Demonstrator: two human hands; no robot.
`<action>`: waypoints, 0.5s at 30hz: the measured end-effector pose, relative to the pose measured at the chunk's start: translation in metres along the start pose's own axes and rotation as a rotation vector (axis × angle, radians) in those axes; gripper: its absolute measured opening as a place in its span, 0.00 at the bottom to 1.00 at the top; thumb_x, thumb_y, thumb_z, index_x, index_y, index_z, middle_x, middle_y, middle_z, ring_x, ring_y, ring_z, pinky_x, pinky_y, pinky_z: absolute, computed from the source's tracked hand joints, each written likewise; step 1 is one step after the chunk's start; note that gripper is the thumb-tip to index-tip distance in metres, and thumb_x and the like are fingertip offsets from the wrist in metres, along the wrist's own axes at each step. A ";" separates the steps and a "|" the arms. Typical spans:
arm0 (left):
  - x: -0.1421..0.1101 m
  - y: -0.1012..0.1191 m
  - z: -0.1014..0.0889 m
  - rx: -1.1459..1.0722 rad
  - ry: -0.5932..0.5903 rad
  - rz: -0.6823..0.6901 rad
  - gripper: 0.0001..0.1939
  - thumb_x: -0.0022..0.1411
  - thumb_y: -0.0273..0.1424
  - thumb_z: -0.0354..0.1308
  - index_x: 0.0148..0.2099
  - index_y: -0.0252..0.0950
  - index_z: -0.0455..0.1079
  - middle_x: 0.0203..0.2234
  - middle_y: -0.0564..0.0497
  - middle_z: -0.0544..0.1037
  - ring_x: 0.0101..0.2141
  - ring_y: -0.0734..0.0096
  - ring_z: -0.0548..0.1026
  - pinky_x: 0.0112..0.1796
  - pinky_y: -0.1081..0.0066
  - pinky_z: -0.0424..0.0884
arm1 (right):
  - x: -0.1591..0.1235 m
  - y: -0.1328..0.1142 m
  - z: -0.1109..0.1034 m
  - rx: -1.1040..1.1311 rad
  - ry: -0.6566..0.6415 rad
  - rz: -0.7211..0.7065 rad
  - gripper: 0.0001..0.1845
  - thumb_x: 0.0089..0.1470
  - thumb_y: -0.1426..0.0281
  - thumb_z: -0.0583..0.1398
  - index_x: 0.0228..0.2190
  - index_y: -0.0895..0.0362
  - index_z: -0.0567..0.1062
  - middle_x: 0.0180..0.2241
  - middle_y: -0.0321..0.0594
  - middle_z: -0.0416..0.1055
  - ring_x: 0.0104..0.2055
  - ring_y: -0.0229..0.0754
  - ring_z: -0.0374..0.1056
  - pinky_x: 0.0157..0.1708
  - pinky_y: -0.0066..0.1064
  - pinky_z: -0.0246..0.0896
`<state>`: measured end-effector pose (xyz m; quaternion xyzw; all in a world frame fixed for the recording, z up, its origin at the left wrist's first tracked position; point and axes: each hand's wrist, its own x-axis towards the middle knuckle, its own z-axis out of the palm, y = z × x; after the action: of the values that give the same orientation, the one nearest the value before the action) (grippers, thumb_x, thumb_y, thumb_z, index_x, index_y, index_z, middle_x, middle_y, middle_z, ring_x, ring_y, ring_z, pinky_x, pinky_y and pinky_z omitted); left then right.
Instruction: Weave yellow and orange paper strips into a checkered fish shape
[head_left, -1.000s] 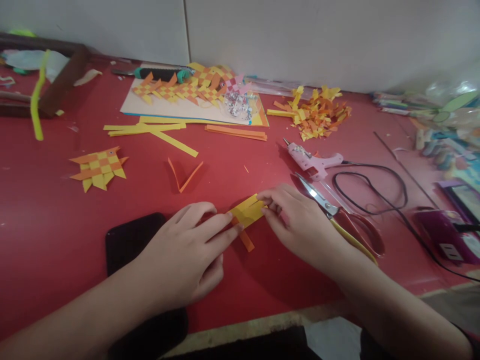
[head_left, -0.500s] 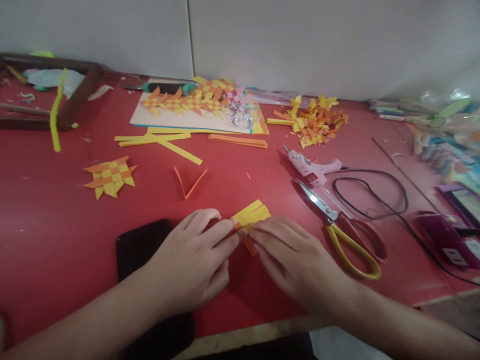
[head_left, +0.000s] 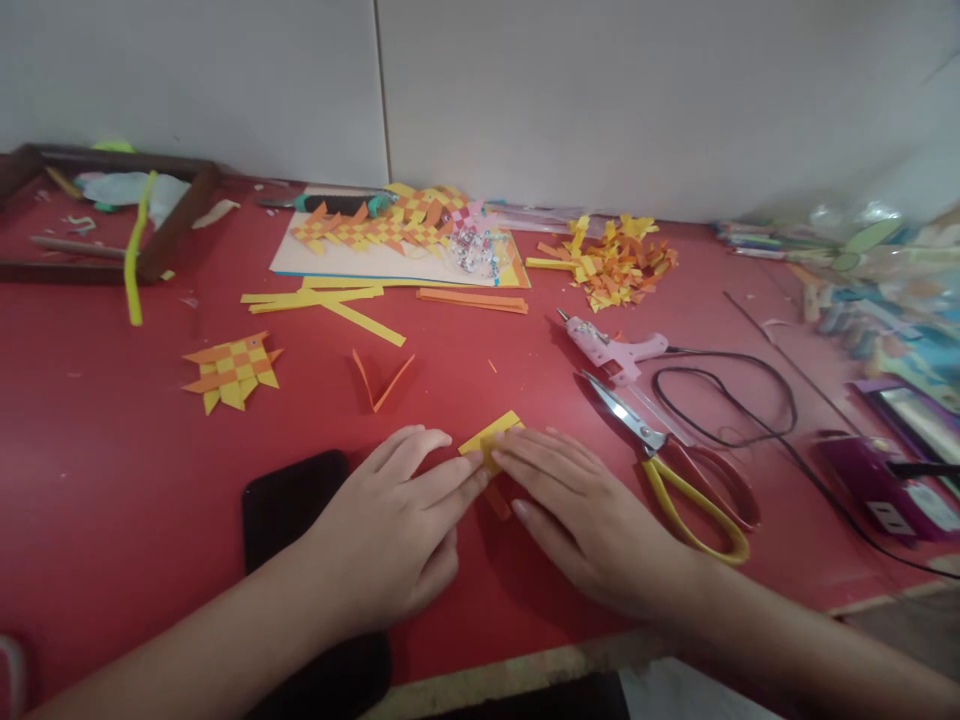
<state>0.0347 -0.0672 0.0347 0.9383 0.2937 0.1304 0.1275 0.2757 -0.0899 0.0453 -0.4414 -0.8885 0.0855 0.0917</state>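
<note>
Yellow paper piece (head_left: 489, 432) between the two hands, right at the fingertips, its far end sticking out ahead of them, near part covered by fingers. Orange strip (head_left: 498, 502) pokes out from under it toward the body, in the gap between the hands. Left hand (head_left: 412, 510): fingers stretched, tips on the piece's left/near edge. Right hand (head_left: 581, 500): fingers flat and close together, tips on the piece from the right, almost meeting the left's. Can't tell if either hand pinches it from below.

Black phone-like slab (head_left: 289, 500) left of left hand, partly behind forearm. V-folded orange strip (head_left: 395, 381) ahead of left hand; checkered paper fish (head_left: 234, 373) farther left. Scissors (head_left: 628, 412) just right of right hand, pink glue gun (head_left: 619, 358) beyond them. Yellow strips (head_left: 281, 300) and orange strips (head_left: 471, 300) well ahead of hands. Scrap pile (head_left: 622, 265) far ahead, slightly right. All on red tabletop (head_left: 112, 480).
</note>
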 end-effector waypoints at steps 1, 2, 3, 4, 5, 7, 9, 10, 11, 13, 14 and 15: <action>0.000 -0.001 0.001 -0.005 0.000 0.008 0.27 0.64 0.27 0.52 0.64 0.32 0.65 0.55 0.46 0.75 0.57 0.48 0.64 0.59 0.47 0.63 | 0.003 0.005 -0.003 -0.006 -0.036 0.000 0.24 0.65 0.70 0.50 0.60 0.61 0.68 0.62 0.47 0.66 0.66 0.50 0.61 0.62 0.53 0.61; 0.000 -0.001 0.001 -0.010 0.001 0.018 0.27 0.64 0.27 0.52 0.64 0.32 0.65 0.55 0.46 0.75 0.59 0.49 0.63 0.60 0.47 0.61 | 0.005 0.011 -0.005 -0.017 -0.075 -0.002 0.25 0.66 0.69 0.49 0.62 0.60 0.66 0.64 0.47 0.64 0.67 0.50 0.58 0.64 0.56 0.57; 0.000 -0.002 0.002 -0.014 0.003 0.026 0.26 0.63 0.27 0.52 0.64 0.32 0.65 0.55 0.46 0.75 0.60 0.50 0.64 0.61 0.48 0.61 | 0.008 0.018 -0.006 -0.029 -0.111 -0.003 0.26 0.66 0.68 0.49 0.63 0.58 0.64 0.65 0.45 0.62 0.69 0.51 0.54 0.65 0.59 0.53; 0.000 -0.002 0.003 -0.017 0.006 0.033 0.26 0.63 0.27 0.52 0.64 0.32 0.66 0.55 0.45 0.75 0.60 0.51 0.64 0.62 0.49 0.61 | 0.010 0.024 -0.008 -0.040 -0.145 -0.001 0.26 0.67 0.68 0.47 0.64 0.56 0.62 0.65 0.43 0.61 0.70 0.51 0.52 0.66 0.61 0.48; 0.000 -0.002 0.004 -0.017 0.009 0.037 0.26 0.63 0.26 0.52 0.63 0.32 0.66 0.55 0.45 0.75 0.60 0.51 0.65 0.62 0.49 0.61 | 0.011 0.031 -0.008 -0.054 -0.170 0.012 0.26 0.68 0.67 0.46 0.65 0.53 0.61 0.66 0.41 0.60 0.71 0.51 0.49 0.67 0.63 0.43; -0.001 -0.003 0.006 -0.015 0.015 0.042 0.26 0.63 0.26 0.51 0.63 0.31 0.67 0.57 0.44 0.74 0.60 0.51 0.67 0.60 0.49 0.64 | 0.013 0.043 -0.008 -0.097 -0.180 0.061 0.26 0.69 0.66 0.44 0.66 0.51 0.59 0.67 0.39 0.58 0.72 0.51 0.47 0.67 0.65 0.37; -0.002 -0.003 0.007 -0.017 0.014 0.048 0.26 0.63 0.26 0.50 0.62 0.31 0.67 0.58 0.44 0.74 0.59 0.51 0.69 0.59 0.49 0.66 | 0.013 0.053 -0.007 -0.163 -0.149 0.116 0.26 0.69 0.64 0.44 0.66 0.51 0.59 0.66 0.39 0.59 0.72 0.52 0.46 0.67 0.66 0.35; -0.002 -0.003 0.007 -0.022 0.013 0.053 0.26 0.62 0.25 0.50 0.62 0.31 0.67 0.58 0.45 0.74 0.59 0.52 0.69 0.59 0.49 0.67 | 0.013 0.058 -0.007 -0.200 -0.125 0.136 0.26 0.69 0.63 0.44 0.65 0.52 0.60 0.66 0.40 0.60 0.72 0.53 0.47 0.67 0.66 0.35; -0.002 -0.003 0.008 -0.025 0.013 0.054 0.26 0.62 0.25 0.50 0.62 0.32 0.67 0.58 0.45 0.74 0.59 0.52 0.69 0.59 0.49 0.67 | 0.013 0.062 -0.007 -0.240 -0.096 0.153 0.26 0.69 0.62 0.45 0.64 0.52 0.61 0.65 0.41 0.61 0.71 0.54 0.47 0.66 0.66 0.35; -0.002 -0.004 0.009 -0.030 0.019 0.056 0.26 0.62 0.25 0.50 0.62 0.32 0.67 0.58 0.45 0.74 0.59 0.52 0.69 0.59 0.48 0.67 | 0.014 0.070 -0.009 -0.319 -0.009 0.191 0.25 0.69 0.62 0.46 0.62 0.54 0.66 0.64 0.42 0.64 0.70 0.56 0.50 0.66 0.66 0.33; -0.002 -0.005 0.009 -0.027 0.022 0.054 0.26 0.62 0.26 0.50 0.62 0.32 0.67 0.58 0.45 0.74 0.59 0.51 0.69 0.59 0.48 0.67 | 0.014 0.073 -0.011 -0.353 0.048 0.215 0.25 0.68 0.62 0.46 0.60 0.55 0.67 0.64 0.44 0.64 0.69 0.56 0.52 0.66 0.66 0.32; -0.002 -0.005 0.009 -0.025 0.027 0.057 0.26 0.62 0.26 0.50 0.62 0.32 0.68 0.57 0.44 0.75 0.59 0.51 0.69 0.59 0.47 0.67 | 0.015 0.076 -0.014 -0.378 0.109 0.242 0.24 0.68 0.62 0.47 0.59 0.56 0.69 0.63 0.45 0.65 0.69 0.57 0.53 0.65 0.66 0.32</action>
<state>0.0332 -0.0656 0.0238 0.9428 0.2671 0.1504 0.1312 0.3289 -0.0317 0.0420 -0.5581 -0.8230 -0.0960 0.0443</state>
